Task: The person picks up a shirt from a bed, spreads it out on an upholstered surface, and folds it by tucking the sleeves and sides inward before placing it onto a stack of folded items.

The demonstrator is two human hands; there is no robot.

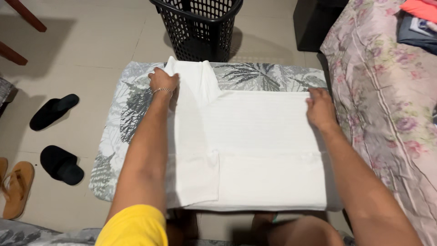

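Note:
A white garment [255, 146] lies spread flat on a padded board with a grey leaf print [264, 75]. Its left part is folded over into a narrow strip that reaches the board's far edge. My left hand [161, 82], with a thin bracelet at the wrist, presses on the far left corner of that folded strip. My right hand [321, 107] rests flat on the garment's far right edge. Neither hand lifts the cloth.
A black plastic laundry basket [200, 25] stands on the tiled floor just beyond the board. A bed with a pink floral cover [387, 91] runs along the right, with folded clothes on it. Black slippers [54, 111] and brown sandals [18, 189] lie at the left.

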